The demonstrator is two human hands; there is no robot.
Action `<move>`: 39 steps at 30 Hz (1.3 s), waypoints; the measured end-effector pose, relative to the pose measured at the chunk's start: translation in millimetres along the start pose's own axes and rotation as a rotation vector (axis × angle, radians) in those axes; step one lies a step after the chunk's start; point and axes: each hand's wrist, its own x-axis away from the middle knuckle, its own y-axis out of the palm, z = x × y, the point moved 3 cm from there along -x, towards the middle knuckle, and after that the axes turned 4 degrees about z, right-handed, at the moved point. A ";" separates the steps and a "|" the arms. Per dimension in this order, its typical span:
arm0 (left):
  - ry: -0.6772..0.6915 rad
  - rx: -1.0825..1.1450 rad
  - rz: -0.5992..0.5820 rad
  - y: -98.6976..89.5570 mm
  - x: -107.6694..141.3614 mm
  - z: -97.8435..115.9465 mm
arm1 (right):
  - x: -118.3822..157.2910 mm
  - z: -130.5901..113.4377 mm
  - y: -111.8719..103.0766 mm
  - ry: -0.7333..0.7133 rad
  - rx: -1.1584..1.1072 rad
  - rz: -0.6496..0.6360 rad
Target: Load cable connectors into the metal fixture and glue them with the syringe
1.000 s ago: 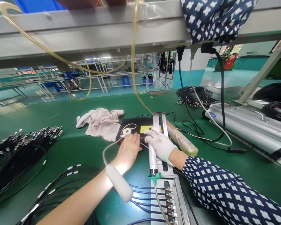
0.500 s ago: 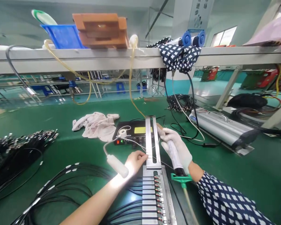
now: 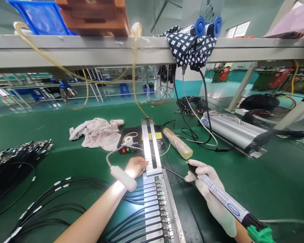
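Within the far edge of the table [image 3: 230, 172], our right hand [image 3: 214, 204] clasps a syringe [image 3: 226, 199]; our left hand [image 3: 135, 167] touches the slotted plate [image 3: 147, 146], grip unclear. Forward drift could foul the wrapped roll [image 3: 177, 144].

Right grip [image 3: 213, 204]: white glove [image 3: 223, 216], close-fitting, lightly creased, faint greenish tint toward the short cuff [image 3: 231, 231]. Left grip [image 3: 135, 166]: bare, ungloved; left forearm [image 3: 96, 212] bare too.

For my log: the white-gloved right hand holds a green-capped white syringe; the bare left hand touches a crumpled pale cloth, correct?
Not the cloth: the head view shows the bare left hand at the slotted silver metal plate. Otherwise accurate.
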 end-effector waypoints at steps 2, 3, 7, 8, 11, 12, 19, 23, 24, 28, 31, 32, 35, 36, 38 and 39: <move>0.007 -0.034 -0.014 -1.8 -2.7 2.9 | 3.5 3.8 0.9 0.004 -0.016 -0.045; 0.017 -0.057 -0.018 -2.1 -3.6 4.6 | 5.5 4.1 1.9 0.011 -0.036 -0.078; 0.123 -0.188 0.009 -3.4 -0.6 8.0 | 18.8 -4.8 7.6 0.108 -0.073 -0.212; 0.170 -0.229 0.034 -4.8 3.4 7.2 | 23.6 -8.4 8.6 0.131 -0.062 -0.238; 0.355 -0.383 0.151 -12.4 28.7 0.0 | 40.4 -17.4 9.4 0.203 -0.049 -0.293; 0.425 -0.441 0.181 -15.0 41.7 -3.6 | 46.1 -19.1 8.7 0.231 -0.054 -0.299; 0.792 -0.800 0.025 -10.9 145.6 -32.4 | 74.2 -24.4 3.1 0.291 0.077 -0.263; 1.186 -0.999 0.064 4.9 192.3 -38.2 | 81.0 -30.2 3.1 0.251 0.217 -0.253; 1.242 -1.073 0.075 9.4 200.4 -40.2 | 82.1 -31.2 3.2 0.247 0.242 -0.258; 1.266 -1.360 0.022 24.4 217.0 -51.9 | 83.5 -33.3 4.0 0.173 0.325 -0.315; 1.234 -1.366 0.029 29.7 219.4 -60.4 | 82.5 -34.6 5.2 0.103 0.363 -0.373; 1.231 -1.366 0.042 31.3 219.3 -62.8 | 82.0 -35.2 5.8 0.086 0.374 -0.396; 1.245 -1.343 0.070 37.1 219.9 -66.1 | 79.5 -37.1 8.8 0.044 0.390 -0.449; 1.220 -1.319 0.071 38.6 220.3 -66.2 | 78.1 -38.1 10.1 0.015 0.379 -0.449; 1.124 -1.247 0.053 40.5 221.4 -66.0 | 74.8 -40.1 13.3 -0.048 0.342 -0.441; 1.071 -1.207 0.042 40.8 222.1 -65.8 | 73.3 -40.6 14.8 -0.074 0.331 -0.437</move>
